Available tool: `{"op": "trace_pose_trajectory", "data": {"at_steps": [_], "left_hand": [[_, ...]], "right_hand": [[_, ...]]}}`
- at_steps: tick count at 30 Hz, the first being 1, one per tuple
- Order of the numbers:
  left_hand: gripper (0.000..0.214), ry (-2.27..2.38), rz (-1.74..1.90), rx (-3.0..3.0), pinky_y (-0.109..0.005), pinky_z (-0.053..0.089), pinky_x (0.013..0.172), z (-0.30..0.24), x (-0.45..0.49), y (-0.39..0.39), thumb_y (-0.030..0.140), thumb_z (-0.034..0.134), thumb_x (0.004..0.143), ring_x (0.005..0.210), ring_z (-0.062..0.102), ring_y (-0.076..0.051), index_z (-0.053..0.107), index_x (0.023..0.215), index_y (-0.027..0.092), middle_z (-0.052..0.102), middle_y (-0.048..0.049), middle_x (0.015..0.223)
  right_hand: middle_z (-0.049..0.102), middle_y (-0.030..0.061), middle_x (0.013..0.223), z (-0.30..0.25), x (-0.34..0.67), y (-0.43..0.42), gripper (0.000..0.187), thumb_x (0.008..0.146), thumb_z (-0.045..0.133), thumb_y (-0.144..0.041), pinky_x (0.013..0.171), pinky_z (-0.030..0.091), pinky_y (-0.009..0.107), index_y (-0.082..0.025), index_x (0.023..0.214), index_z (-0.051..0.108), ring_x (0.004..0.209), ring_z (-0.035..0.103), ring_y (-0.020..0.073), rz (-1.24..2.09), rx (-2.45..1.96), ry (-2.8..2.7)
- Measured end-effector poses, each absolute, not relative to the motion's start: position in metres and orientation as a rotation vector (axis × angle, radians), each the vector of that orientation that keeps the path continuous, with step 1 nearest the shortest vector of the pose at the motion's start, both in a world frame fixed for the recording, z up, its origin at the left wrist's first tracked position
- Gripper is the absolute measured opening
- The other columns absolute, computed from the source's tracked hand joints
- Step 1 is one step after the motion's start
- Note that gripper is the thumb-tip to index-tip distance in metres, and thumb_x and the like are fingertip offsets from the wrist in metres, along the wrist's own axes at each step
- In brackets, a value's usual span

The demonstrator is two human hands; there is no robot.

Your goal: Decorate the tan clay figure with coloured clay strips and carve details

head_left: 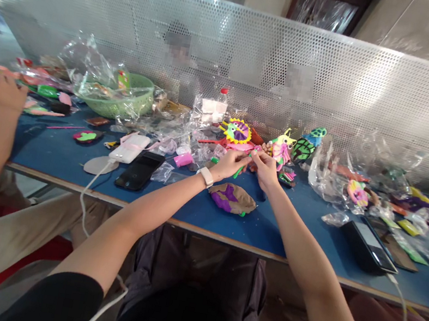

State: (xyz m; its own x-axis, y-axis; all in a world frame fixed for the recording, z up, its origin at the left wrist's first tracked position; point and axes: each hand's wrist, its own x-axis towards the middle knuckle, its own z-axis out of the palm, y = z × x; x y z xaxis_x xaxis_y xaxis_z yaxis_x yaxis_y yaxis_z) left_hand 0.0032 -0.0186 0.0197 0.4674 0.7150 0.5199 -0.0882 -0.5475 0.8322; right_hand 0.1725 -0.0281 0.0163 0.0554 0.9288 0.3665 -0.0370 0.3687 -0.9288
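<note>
Between both hands (250, 162), slim green clay stick (238, 172)

I saw my left hand (232, 165) and my right hand (265, 169) meeting above the middle of the table (53, 154), with a small stick (239, 172) in the fingers of the left one; a clay lump (231, 198) lay just before them, nearer to me; behind them stood a row of clay figures (283, 145), and further back a bottle (221, 101) near the perforated screen (336, 82); to the left lay a phone (139, 169), a power bank (130, 148) just beside it, and a basket (117, 102) behind both; to the right, near the front edge, lay a tablet (367, 245); another person's hand (0, 89) was at the far left.
</note>
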Motion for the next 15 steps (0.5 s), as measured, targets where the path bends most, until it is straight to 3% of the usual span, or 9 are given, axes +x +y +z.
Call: {"op": "trace_pose_trajectory", "data": {"at_steps": [15], "left_hand": [[0.074, 0.526, 1.186, 1.868, -0.027, 0.047, 0.054, 0.0173, 0.0022, -0.0148, 0.087, 0.072, 0.098, 0.053, 0.059, -0.013, 0.07, 0.074, 0.017, 0.072, -0.0052, 0.066]], "right_hand": [[0.066, -0.0036, 0.067, 0.0188, 0.1681, -0.0301, 0.074, 0.064, 0.093, -0.093, 0.053, 0.054, 0.032, -0.026, 0.072, 0.064, 0.054, 0.061, 0.0145, 0.944, -0.841, -1.274]]}}
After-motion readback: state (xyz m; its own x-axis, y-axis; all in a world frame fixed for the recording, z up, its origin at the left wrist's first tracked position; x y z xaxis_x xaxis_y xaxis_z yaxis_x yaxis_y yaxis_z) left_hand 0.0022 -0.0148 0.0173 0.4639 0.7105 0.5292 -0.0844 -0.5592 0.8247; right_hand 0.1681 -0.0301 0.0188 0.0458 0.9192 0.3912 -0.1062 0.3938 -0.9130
